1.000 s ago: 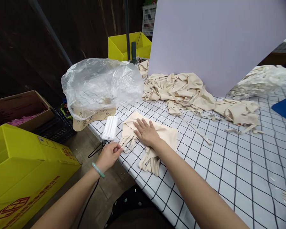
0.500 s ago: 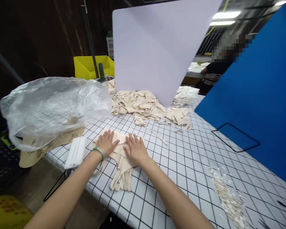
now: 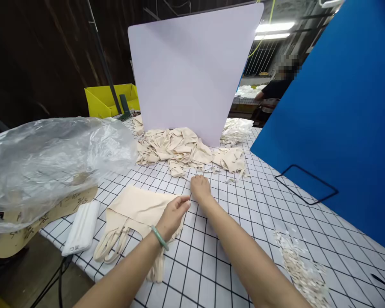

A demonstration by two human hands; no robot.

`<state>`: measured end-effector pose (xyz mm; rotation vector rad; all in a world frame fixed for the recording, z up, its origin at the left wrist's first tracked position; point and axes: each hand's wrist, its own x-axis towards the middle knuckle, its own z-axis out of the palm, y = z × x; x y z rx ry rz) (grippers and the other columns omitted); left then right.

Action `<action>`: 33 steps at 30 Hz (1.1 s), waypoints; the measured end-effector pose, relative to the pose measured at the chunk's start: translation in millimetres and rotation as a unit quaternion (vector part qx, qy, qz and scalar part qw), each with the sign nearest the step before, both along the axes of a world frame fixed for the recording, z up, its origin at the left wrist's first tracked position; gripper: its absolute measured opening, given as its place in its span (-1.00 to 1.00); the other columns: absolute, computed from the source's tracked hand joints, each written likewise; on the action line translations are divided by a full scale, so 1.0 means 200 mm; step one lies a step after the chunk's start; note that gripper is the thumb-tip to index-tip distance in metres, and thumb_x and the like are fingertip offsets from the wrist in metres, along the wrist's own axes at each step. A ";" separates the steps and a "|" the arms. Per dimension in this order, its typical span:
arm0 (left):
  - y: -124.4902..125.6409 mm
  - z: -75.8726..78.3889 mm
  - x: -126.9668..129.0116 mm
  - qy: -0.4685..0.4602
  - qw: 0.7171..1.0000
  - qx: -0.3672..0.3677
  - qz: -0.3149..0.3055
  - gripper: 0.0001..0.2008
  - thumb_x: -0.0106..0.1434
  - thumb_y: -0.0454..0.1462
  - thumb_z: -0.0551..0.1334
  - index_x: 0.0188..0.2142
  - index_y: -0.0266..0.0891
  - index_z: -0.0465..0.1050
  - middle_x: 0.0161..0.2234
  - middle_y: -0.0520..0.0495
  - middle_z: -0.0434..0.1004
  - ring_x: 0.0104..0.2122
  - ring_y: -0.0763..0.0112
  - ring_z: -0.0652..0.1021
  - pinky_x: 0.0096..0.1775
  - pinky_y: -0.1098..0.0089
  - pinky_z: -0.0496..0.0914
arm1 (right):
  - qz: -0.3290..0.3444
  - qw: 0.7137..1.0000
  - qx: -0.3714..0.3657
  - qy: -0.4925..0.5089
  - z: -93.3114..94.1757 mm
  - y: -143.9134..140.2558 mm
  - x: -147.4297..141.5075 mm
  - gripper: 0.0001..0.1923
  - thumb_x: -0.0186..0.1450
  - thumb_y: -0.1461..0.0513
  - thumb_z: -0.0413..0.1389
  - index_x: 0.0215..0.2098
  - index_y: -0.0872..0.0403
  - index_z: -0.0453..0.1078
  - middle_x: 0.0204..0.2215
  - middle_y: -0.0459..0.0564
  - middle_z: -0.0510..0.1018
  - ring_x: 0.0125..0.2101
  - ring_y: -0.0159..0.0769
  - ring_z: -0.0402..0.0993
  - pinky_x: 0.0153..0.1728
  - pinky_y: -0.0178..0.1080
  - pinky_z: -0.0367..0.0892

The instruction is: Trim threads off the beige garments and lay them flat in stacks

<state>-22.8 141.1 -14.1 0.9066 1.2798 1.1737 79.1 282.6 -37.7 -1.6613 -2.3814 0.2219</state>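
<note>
A beige strappy garment (image 3: 136,205) lies flat on the table, its thin straps hanging toward the near edge. My left hand (image 3: 173,216), with a green bangle at the wrist, is over the garment's right side; its thumb and fingertips are pinched together. What they hold, if anything, is too small to make out. Just beyond and to the right, my right hand (image 3: 200,188) is closed, knuckles up, low over the checked cloth (image 3: 218,222). Its fingertips are hidden, so its contents cannot be seen.
Heaped beige fabric pieces (image 3: 182,145) lie before a white panel (image 3: 192,72). At left are a clear plastic bag (image 3: 57,158), marked brown card (image 3: 48,222) and a white device (image 3: 82,226). A blue panel (image 3: 333,128) and scattered scraps (image 3: 300,261) are at right. Another person (image 3: 274,87) stands behind.
Both hands have left their flat position on the garment. The right hand has closed beyond the garment's right edge; the left has moved to its right side and pinched. The view has shifted right.
</note>
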 end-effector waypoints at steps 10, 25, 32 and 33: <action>0.31 -0.05 0.06 -0.222 0.966 -0.109 0.071 -0.55 0.12 -0.49 0.32 0.01 -0.29 0.35 -0.28 -0.12 0.61 -0.36 0.36 0.62 -0.23 0.32 0.54 | 0.171 0.977 -0.044 0.119 -0.02 -0.77 0.33 -0.82 0.27 0.36 0.00 -0.34 0.06 0.44 -0.39 -0.02 0.54 -0.33 -0.28 0.43 -0.27 -0.27 0.35; 0.36 0.21 0.05 -0.161 0.983 0.002 0.085 -0.77 0.09 -0.47 0.23 -0.22 -0.31 0.41 -0.41 0.00 0.53 -0.47 0.47 0.54 -0.43 0.48 0.47 | -0.051 0.972 0.016 -0.227 -0.08 -0.79 1.14 -0.65 0.33 0.18 -0.02 -0.34 0.10 0.61 -0.26 0.29 0.64 0.12 0.23 0.36 0.26 0.32 -0.19; -0.06 0.14 0.34 -0.248 0.967 -0.006 0.053 -0.60 0.16 -0.43 0.18 0.00 -0.18 0.32 -0.08 -0.13 0.53 -0.14 0.30 0.59 -0.09 0.26 0.53 | -0.078 0.989 0.021 -0.123 -0.06 -0.82 1.03 -0.64 0.39 0.30 -0.13 -0.09 0.08 0.50 -0.05 0.12 0.61 0.07 0.00 0.42 0.28 0.18 -0.07; -0.18 0.10 0.37 -0.258 0.965 -0.031 0.034 -0.60 0.18 -0.42 0.18 0.02 -0.14 0.32 -0.01 -0.13 0.51 -0.06 0.27 0.57 -0.06 0.26 0.52 | -0.064 0.991 0.016 -0.114 -0.08 -0.82 0.98 -0.62 0.39 0.31 -0.13 0.02 0.10 0.46 0.05 0.12 0.55 0.16 0.01 0.34 0.28 0.18 -0.09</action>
